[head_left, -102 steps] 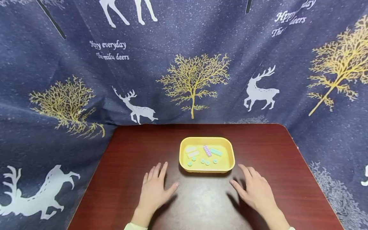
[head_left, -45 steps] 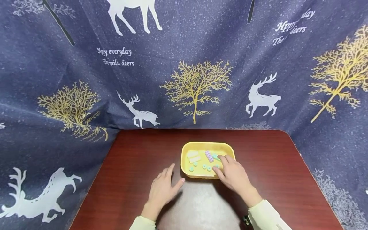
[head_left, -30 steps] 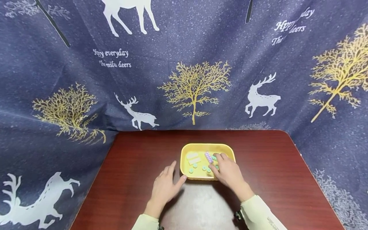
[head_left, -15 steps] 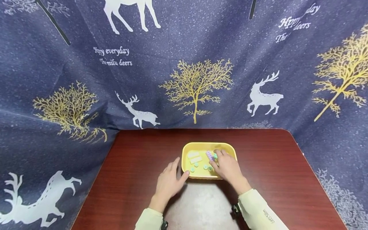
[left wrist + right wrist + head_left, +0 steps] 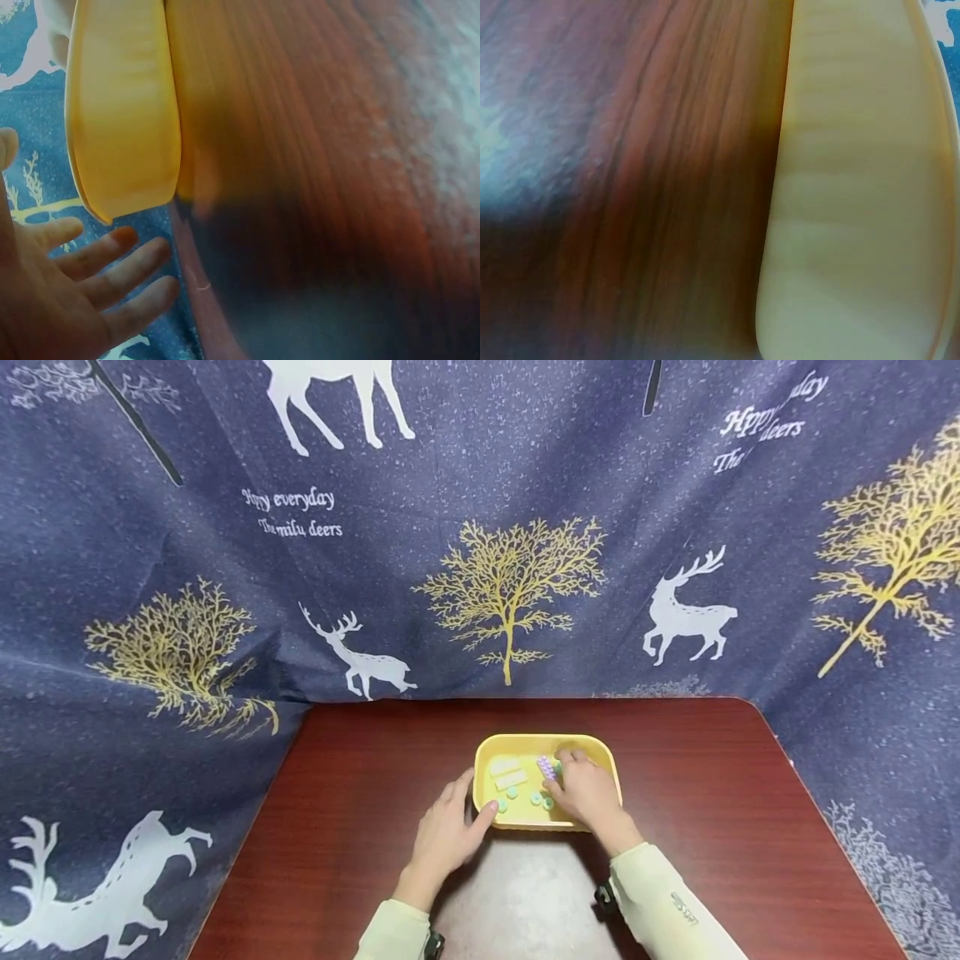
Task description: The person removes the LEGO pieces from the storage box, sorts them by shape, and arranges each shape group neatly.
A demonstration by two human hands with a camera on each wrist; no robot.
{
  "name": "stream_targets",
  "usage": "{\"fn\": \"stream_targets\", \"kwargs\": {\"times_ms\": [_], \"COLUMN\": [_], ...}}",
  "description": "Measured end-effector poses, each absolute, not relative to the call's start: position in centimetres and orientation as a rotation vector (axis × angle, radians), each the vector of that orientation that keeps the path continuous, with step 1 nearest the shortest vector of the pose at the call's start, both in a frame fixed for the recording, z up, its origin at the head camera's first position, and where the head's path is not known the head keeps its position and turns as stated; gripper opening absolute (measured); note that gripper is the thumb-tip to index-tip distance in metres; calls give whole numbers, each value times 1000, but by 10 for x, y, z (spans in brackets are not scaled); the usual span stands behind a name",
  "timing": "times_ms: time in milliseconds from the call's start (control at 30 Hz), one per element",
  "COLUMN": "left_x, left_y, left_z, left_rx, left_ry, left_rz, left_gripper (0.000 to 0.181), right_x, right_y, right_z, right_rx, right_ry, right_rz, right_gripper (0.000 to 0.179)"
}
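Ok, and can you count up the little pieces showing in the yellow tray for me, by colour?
Pale pieces: 2
Purple pieces: 1
Green pieces: 5 (four small round ones, plus one mostly covered by the right hand)
Total: 8 in sight; the hand could be hiding more.

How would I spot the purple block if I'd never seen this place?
On the dark red table, find the yellow tray. Inside, near its middle, beside the right hand, is the purple block. Its bumpy purple top sets it apart from the pale blocks and green rings nearby.
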State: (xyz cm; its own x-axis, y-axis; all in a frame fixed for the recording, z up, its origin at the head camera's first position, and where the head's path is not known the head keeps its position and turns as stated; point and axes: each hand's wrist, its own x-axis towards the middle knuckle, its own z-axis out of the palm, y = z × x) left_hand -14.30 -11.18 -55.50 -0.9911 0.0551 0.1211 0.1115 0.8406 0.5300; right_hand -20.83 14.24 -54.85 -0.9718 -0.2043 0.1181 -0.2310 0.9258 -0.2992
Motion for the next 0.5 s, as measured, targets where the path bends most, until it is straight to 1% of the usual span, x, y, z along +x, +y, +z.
{"fn": "stream_targets", "kwargs": {"times_ms": [333, 500], "left_x": [-147, -148], "left_y": [-109, -107], "left_z": [-554, -555], "left_rx": [-95, -96], "left_ry": [-2893, -2886], "left_rz": [-942, -988], "left_gripper": [73, 71], "right_x": [-221, -226], "right_y": [133, 130], "right_z": [-552, -552], "right_rx": [277, 255], "right_ry": [-3090, -3119], "right_rz": [482, 506], "right_gripper": [63, 59]}}
